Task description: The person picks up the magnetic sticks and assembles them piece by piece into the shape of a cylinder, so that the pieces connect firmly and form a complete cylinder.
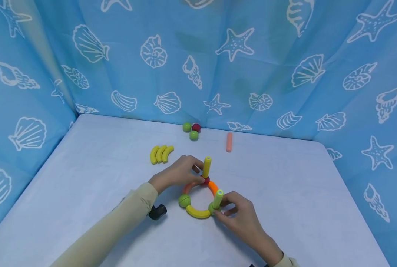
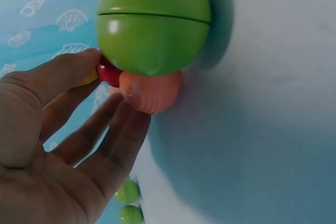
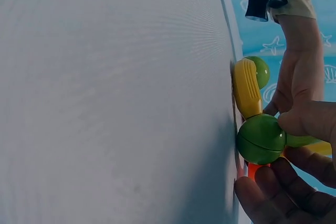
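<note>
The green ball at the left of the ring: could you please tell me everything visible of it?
The green ball is round, glossy, apparently plastic, with a thin dark seam across it. It rests on the white tabletop at the left of the ring, between the curved yellow piece and the salmon piece, and appears to touch both.

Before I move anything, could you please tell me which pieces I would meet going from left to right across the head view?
Three curved yellow pieces → green ball on the left of the ring → upright yellow stick → upright green stick → straight pink stick.
</note>
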